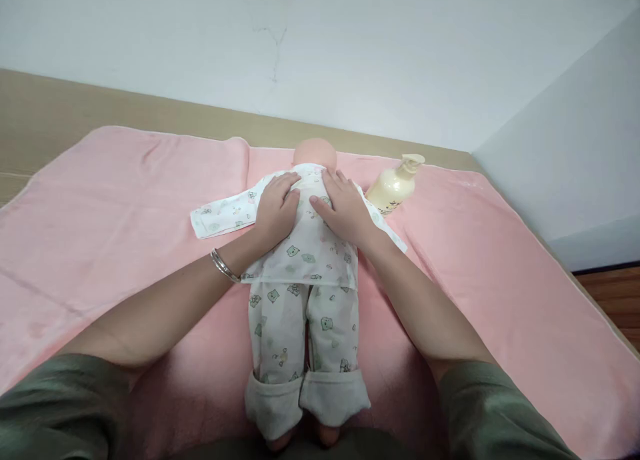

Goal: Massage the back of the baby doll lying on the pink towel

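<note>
Two bare hands lie on the doll (307,268), palms down with the fingers stretched out, gripping nothing. Left hand (277,210) rests on the left side of the doll's upper body; right hand (345,207) rests on its right side, thumb spread away from the fingers. A bracelet (224,267) circles the left forearm, beside the doll's shirt hem. The doll lies stretched out, head (316,152) at the far end, its patterned trousers (280,333) turned up at the cuffs. Right of the doll's shoulder leans a pump bottle (393,188). Beneath the doll spreads a pink blanket (125,247); beyond its head stands a white wall (200,60).
</note>
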Motion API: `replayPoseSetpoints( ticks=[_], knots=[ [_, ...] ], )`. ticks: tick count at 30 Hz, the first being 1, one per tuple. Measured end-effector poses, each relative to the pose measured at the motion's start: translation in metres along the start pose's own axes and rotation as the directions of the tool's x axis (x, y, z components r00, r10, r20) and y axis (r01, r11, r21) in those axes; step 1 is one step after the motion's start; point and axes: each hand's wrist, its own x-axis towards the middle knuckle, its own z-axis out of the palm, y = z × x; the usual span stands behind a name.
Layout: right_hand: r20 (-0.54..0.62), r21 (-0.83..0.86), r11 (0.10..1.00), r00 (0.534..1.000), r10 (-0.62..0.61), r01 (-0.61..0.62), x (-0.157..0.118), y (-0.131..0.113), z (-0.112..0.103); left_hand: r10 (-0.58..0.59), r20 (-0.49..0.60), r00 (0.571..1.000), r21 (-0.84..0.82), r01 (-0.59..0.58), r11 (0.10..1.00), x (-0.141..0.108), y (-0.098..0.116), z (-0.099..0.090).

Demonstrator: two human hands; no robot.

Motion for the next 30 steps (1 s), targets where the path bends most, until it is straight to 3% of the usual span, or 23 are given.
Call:
replayPoseSetpoints(
  ticks=[4, 6, 8, 10, 12, 17, 21, 25, 27, 30],
  knots=[
    [-0.107, -0.112, 0.983, 0.985, 0.134, -0.146, -0.024, -0.024, 0.008, -0.01, 0.002, 1.0, -0.009, 0.01, 1.0, -0.001, 0.001, 0.0],
    [-0.168, -0.185, 0.979, 0.984, 0.059, -0.09, -0.041, -0.042, 0.016, -0.01, -0.002, 1.0, -0.019, 0.01, 1.0, -0.001, 0.001, -0.001],
    [-0.156, -0.209, 0.977, 0.985, -0.07, 0.036, -0.05, -0.053, 0.021, -0.013, -0.002, 1.0, -0.025, 0.013, 1.0, -0.001, 0.001, -0.001],
    [-0.105, -0.168, 0.975, 0.981, -0.161, 0.142, -0.046, -0.051, 0.02, -0.017, -0.004, 1.0, -0.022, 0.017, 1.0, -0.001, 0.002, -0.001],
    [-0.045, -0.093, 0.983, 0.986, -0.16, 0.156, -0.031, -0.037, 0.014, -0.012, -0.004, 1.0, -0.004, 0.012, 1.0, -0.001, 0.002, -0.001],
    [-0.013, 0.005, 0.998, 0.998, 0.066, -0.066, -0.003, -0.007, 0.001, 0.012, 0.015, 1.0, 0.034, -0.012, 0.999, -0.001, 0.002, -0.001],
    [-0.121, -0.097, 0.989, 0.988, 0.097, -0.109, -0.026, -0.029, 0.011, 0.013, 0.009, 1.0, 0.032, -0.013, 0.999, -0.002, 0.002, -0.001],
    [-0.159, -0.169, 0.983, 0.982, -0.106, 0.078, -0.05, -0.054, 0.022, 0.002, 0.04, 0.999, 0.07, -0.005, 0.998, 0.001, 0.002, -0.001],
    [-0.114, -0.127, 0.984, 0.984, -0.136, 0.122, -0.045, -0.051, 0.02, -0.017, 0.079, 0.997, 0.131, 0.006, 0.991, 0.003, 0.004, -0.002],
    [-0.048, -0.02, 0.999, 0.998, -0.039, 0.039, -0.022, -0.028, 0.012, -0.051, 0.147, 0.988, 0.27, 0.01, 0.963, 0.002, 0.012, -0.003]
  ],
)
